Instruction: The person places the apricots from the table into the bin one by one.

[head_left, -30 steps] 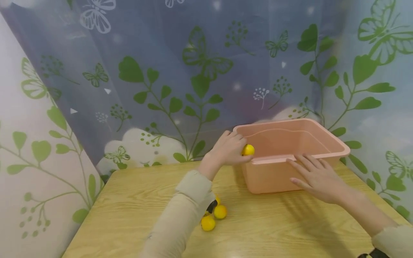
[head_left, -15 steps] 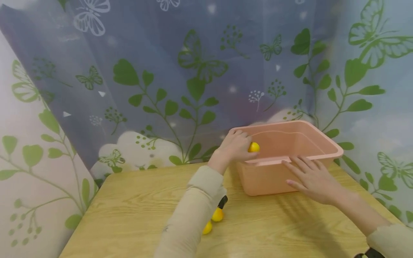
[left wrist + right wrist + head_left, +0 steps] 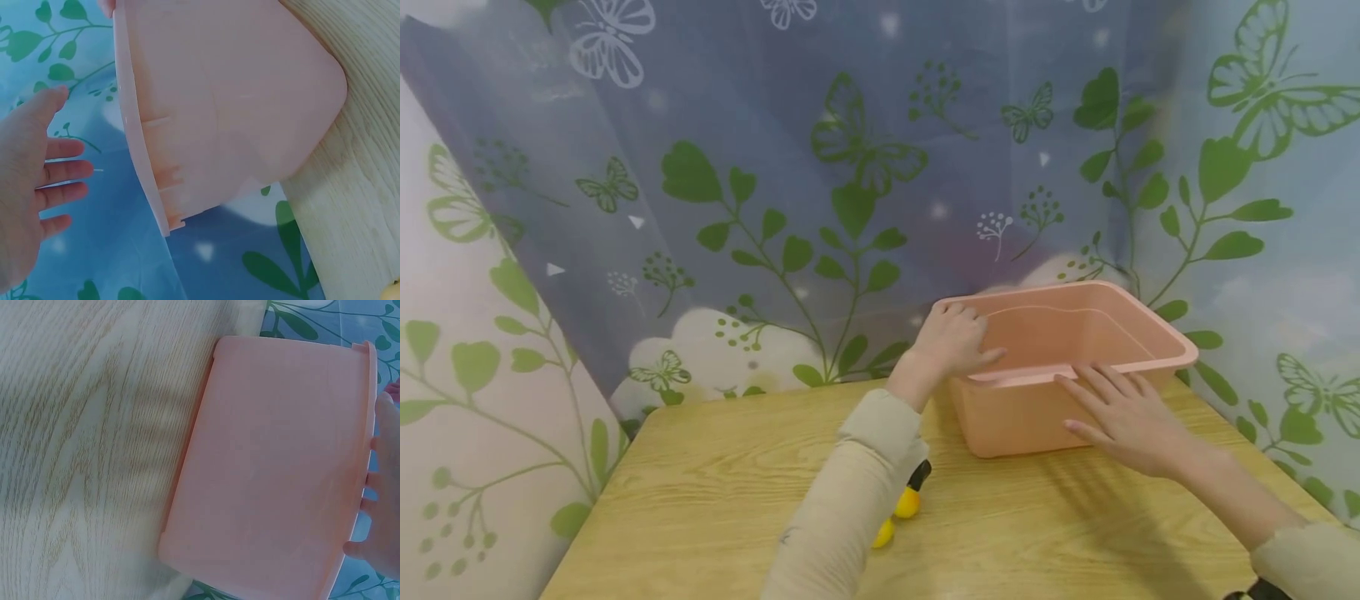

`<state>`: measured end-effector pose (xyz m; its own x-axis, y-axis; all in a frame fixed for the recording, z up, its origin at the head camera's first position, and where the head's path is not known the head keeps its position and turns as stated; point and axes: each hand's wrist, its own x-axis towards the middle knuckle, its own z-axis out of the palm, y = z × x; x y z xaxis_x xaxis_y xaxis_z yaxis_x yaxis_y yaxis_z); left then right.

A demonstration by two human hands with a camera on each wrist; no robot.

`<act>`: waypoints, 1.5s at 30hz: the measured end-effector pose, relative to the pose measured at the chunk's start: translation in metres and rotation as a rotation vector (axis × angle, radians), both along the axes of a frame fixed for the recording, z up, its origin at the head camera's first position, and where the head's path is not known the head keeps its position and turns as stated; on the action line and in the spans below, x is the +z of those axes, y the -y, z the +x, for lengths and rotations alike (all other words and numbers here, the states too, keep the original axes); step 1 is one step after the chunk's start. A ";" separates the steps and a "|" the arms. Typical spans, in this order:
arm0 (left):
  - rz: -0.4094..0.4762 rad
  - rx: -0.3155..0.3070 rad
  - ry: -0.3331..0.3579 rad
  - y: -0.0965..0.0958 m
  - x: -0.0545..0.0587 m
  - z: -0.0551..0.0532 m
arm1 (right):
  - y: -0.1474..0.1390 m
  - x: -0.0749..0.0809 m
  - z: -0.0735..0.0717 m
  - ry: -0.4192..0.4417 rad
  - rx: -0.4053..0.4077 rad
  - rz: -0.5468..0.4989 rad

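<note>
The pink plastic basin (image 3: 1022, 421) stands upright at the right rear of the table. Over its left end is my left hand (image 3: 953, 340), palm down; in the left wrist view the fingers (image 3: 65, 170) look spread and relaxed, with nothing in them. My right hand (image 3: 1138, 417) rests its straight fingertips on the near rim, also visible beside the basin wall (image 3: 269, 462) in the right wrist view. Two round yellow balls or small fruits, one (image 3: 907, 502) behind the other (image 3: 883, 532), lie on the table, partly covered by my left sleeve. The basin's floor is hidden.
A wood-grain table (image 3: 715, 475) carries everything. Close behind it hangs a blue patterned curtain (image 3: 760, 108) with green leaves and butterflies. Pale patterned panels (image 3: 482, 350) stand at both sides. A black wrist strap (image 3: 919, 475) shows under the left cuff.
My left hand carried a yellow ball rightward over the basin, then let it go; it is now out of sight. The head view shifted slightly. My right hand stayed at the rim.
</note>
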<state>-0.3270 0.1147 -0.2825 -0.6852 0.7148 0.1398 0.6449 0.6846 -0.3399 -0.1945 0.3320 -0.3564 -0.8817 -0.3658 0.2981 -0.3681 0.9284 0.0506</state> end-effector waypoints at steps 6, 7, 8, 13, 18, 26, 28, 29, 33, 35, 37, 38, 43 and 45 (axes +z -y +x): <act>0.031 -0.041 -0.008 0.012 0.002 0.003 | 0.000 -0.001 0.000 -0.001 0.000 -0.006; 0.033 -0.049 -0.017 0.015 0.002 0.004 | 0.000 -0.001 0.000 -0.006 0.002 -0.005; 0.036 -0.056 -0.026 0.018 0.002 0.005 | 0.000 -0.001 -0.001 -0.009 0.002 -0.004; 0.032 -0.084 -0.075 0.033 0.001 0.012 | -0.001 -0.003 -0.002 -0.027 0.007 0.002; 0.063 -0.128 -0.113 0.053 -0.009 0.016 | -0.001 -0.006 -0.002 -0.065 0.026 -0.001; 0.138 -0.171 -0.134 0.084 -0.029 0.022 | 0.000 -0.007 -0.003 -0.067 0.034 -0.016; 0.146 -0.195 -0.134 0.091 -0.033 0.025 | 0.000 -0.007 -0.003 -0.066 0.033 -0.018; 0.149 -0.211 -0.136 0.095 -0.036 0.027 | 0.000 -0.007 -0.003 -0.066 0.032 -0.019; 0.160 -0.266 -0.146 0.108 -0.048 0.034 | 0.000 -0.007 -0.003 -0.064 0.033 -0.014; 0.159 -0.279 -0.155 0.114 -0.054 0.037 | 0.000 -0.007 -0.003 -0.063 0.032 -0.013; 0.151 -0.282 -0.156 0.119 -0.062 0.039 | 0.000 -0.007 -0.004 -0.059 0.031 -0.012; 0.145 -0.282 -0.155 0.121 -0.065 0.041 | 0.000 -0.007 -0.004 -0.056 0.030 -0.011; 0.096 -0.292 -0.149 0.130 -0.085 0.048 | 0.000 -0.007 -0.003 -0.053 0.029 -0.004; 0.082 -0.300 -0.143 0.133 -0.091 0.052 | 0.001 -0.006 -0.003 -0.051 0.030 -0.007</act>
